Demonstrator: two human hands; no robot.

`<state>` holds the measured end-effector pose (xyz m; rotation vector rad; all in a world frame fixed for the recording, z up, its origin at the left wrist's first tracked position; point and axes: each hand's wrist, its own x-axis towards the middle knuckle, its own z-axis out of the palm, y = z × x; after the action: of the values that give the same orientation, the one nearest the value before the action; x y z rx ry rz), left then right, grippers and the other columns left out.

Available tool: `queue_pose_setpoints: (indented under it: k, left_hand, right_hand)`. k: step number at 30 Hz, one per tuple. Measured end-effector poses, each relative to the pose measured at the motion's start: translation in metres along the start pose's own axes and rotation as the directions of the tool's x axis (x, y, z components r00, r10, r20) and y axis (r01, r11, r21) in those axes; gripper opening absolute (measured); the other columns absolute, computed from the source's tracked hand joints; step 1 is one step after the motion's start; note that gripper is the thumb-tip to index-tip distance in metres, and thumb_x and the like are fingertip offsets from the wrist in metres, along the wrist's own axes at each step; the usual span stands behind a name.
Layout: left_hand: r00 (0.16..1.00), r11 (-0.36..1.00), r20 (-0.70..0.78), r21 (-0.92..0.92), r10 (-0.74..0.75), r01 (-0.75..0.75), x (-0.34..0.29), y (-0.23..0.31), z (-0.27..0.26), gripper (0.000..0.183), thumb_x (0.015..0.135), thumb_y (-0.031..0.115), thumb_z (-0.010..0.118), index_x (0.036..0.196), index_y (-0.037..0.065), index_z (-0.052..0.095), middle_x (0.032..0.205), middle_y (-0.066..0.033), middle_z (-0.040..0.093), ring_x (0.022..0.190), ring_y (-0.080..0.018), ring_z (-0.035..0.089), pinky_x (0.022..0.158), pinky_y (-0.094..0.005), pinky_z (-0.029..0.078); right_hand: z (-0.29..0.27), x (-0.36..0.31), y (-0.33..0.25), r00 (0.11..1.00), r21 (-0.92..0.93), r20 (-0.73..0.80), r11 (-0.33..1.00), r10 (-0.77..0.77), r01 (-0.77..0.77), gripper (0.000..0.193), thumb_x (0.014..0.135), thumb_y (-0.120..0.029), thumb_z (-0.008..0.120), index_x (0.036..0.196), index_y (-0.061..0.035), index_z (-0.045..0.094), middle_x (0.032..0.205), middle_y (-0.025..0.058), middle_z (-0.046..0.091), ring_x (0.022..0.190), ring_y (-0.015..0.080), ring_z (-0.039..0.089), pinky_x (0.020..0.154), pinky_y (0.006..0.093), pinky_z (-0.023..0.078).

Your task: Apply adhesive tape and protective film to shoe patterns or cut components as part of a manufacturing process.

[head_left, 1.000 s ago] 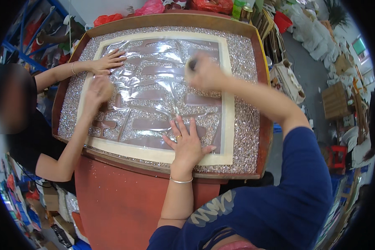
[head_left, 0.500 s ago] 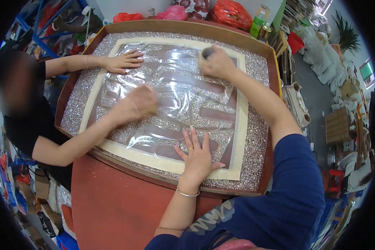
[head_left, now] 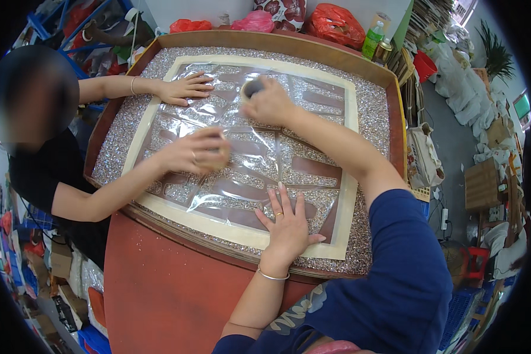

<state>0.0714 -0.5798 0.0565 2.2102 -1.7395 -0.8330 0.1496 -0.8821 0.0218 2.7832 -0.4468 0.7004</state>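
Observation:
A clear plastic sheet (head_left: pixel 280 156) with a cream border (head_left: pixel 333 250) lies over a bed of small glittering stones (head_left: pixel 371 147). Brown cut-out shapes (head_left: pixel 315 167) show through the film. My left hand (head_left: pixel 286 227) rests flat near the sheet's front edge, fingers spread. Toward the back middle, my right hand (head_left: pixel 270 105) is closed around a roll of tape (head_left: pixel 253 88), ring-shaped with a dark centre, and bears on the film. A co-worker's hand (head_left: pixel 186 89) lies flat at the back left; their other hand (head_left: pixel 200 150), blurred, is on the film near the middle.
A shallow wooden tray with a raised rim (head_left: pixel 301 44) holds the stones and sits on a red table (head_left: pixel 159 283). Behind it stand red and pink plastic bags (head_left: pixel 334 25), a green bottle (head_left: pixel 373 40) and a can (head_left: pixel 383 52). The co-worker (head_left: pixel 53 171) stands at the left.
My right hand has slid left across the film with the roll of tape. My left hand stays flat on the sheet. The whole view has shifted slightly; the co-worker's blurred hand is still moving.

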Motion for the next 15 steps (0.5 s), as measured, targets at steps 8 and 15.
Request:
queue_pose_setpoints:
  k: [8, 15]
  left_hand:
    - [0.999, 0.999, -0.022, 0.015, 0.041, -0.041, 0.002, -0.001, 0.000, 0.110, 0.063, 0.056, 0.077, 0.143, 0.000, 0.026, 0.150, -0.0340, 0.001, 0.138, -0.0532, -0.008, 0.093, -0.0808, 0.004]
    - [0.999, 0.999, -0.023, -0.040, 0.028, -0.029, 0.001, -0.002, -0.002, 0.110, 0.060, 0.048, 0.082, 0.144, 0.003, 0.028, 0.152, -0.0299, 0.000, 0.140, -0.0482, -0.009, 0.098, -0.0773, 0.004]
  right_hand:
    - [0.024, 0.042, 0.013, 0.986, -0.236, -0.082, 0.958, 0.147, -0.163, 0.044, 0.085, -0.047, 0.052, 0.076, -0.0084, 0.072, 0.068, 0.0092, 0.068, 0.100, 0.0394, 0.058, 0.084, 0.0554, 0.043]
    - [0.024, 0.066, 0.032, 0.955, -0.128, 0.075, 0.952, 0.287, -0.276, 0.044, 0.085, -0.046, 0.053, 0.080, -0.0076, 0.074, 0.077, 0.0125, 0.070, 0.108, 0.0469, 0.053, 0.088, 0.0577, 0.039]
